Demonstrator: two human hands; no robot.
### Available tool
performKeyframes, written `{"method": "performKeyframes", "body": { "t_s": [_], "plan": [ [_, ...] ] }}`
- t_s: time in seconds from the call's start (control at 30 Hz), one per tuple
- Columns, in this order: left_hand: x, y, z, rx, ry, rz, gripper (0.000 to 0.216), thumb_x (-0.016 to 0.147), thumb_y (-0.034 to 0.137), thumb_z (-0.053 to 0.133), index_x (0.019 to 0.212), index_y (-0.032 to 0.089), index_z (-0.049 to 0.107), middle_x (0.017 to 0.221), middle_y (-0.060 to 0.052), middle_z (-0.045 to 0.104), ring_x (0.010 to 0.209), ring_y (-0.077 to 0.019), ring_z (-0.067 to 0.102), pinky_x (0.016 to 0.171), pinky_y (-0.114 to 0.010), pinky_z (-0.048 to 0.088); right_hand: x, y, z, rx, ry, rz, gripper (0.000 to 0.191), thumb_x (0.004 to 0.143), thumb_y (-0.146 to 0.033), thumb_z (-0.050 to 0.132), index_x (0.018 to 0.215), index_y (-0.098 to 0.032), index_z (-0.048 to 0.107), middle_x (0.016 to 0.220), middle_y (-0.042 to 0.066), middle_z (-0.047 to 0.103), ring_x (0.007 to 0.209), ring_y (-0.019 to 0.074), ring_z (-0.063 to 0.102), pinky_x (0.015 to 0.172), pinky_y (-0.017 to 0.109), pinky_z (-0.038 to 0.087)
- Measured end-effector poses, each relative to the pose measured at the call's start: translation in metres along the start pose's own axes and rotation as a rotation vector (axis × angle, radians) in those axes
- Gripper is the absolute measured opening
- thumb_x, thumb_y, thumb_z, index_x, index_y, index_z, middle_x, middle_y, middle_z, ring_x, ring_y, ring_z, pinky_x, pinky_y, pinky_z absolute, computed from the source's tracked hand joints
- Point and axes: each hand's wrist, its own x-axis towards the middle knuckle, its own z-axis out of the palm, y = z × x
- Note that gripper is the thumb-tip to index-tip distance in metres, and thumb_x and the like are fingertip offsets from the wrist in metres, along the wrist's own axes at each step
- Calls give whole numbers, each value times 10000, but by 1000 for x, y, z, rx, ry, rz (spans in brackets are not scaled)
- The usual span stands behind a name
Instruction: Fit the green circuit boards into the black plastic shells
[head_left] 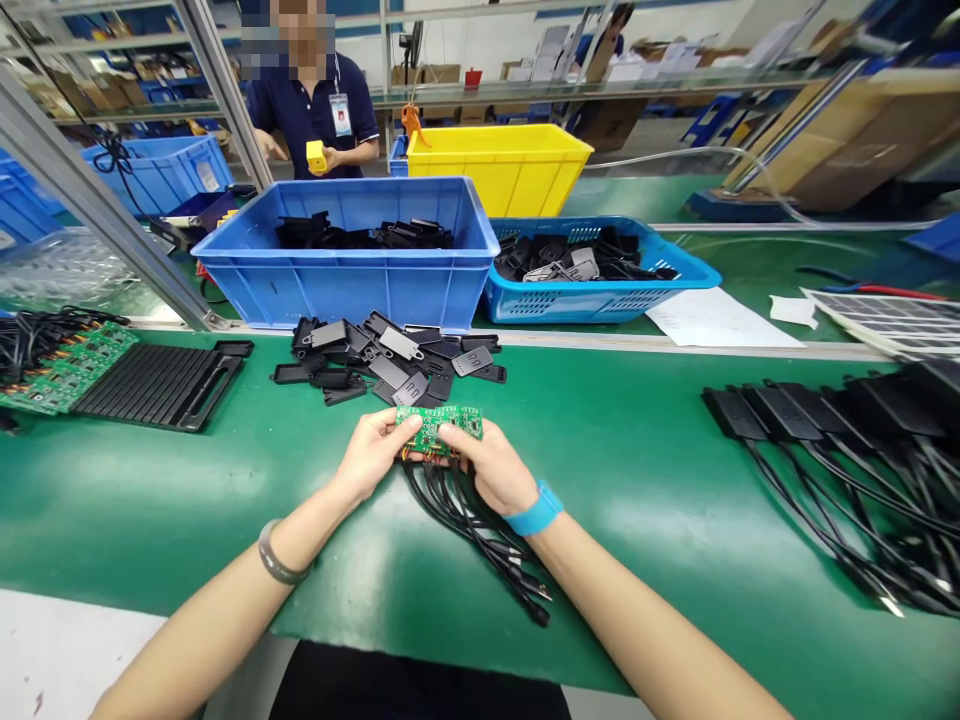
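Observation:
Between my two hands is a green circuit board panel point(429, 428), gripped at both ends just above the green table. My left hand point(375, 445) pinches its left end, thumb on top. From the other side, my right hand point(495, 462) holds it with the thumb across the board's face. Several black cables point(465, 520) run from the panel's near edge and trail over the table toward me, ending in metal-tipped plugs. Just beyond the panel lies a loose heap of black plastic case halves point(390, 350). My fingers under the panel are mostly hidden.
A blue bin point(345, 285) and a blue basket point(600, 300) hold black case parts. Behind stands a yellow bin point(495, 165). At left, more boards point(82, 365) sit by a black rack point(161, 385); at right lie cased units point(787, 410) with cables. A person point(311, 110) stands opposite, holding something yellow.

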Motion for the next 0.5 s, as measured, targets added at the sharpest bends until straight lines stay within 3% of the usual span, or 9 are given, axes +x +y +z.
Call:
{"method": "performKeyframes", "body": {
  "t_s": [0.13,0.3,0.5],
  "plan": [
    [-1,3,-1,41,-34,-14,382,733,494,710,811,123,668,726,-25,697,616,-116,631,613,-238,538,0,5,3,-244,123,-191,259,658,-322,802,800,-175,643,748,-12,686,672,142,600,698,285,497],
    [-3,4,-5,222,-36,61,326,666,355,784,855,114,674,738,-57,720,638,-139,661,650,-240,524,2,9,-3,-273,170,-184,318,705,-336,760,959,-174,657,838,21,710,755,180,625,747,317,496],
    [0,-7,6,485,78,255,162,754,284,686,841,148,681,790,-66,744,688,-180,688,650,-266,537,0,10,-5,-457,237,-332,205,776,-363,690,797,-159,683,742,28,689,666,169,571,654,293,465]
  ]
}}
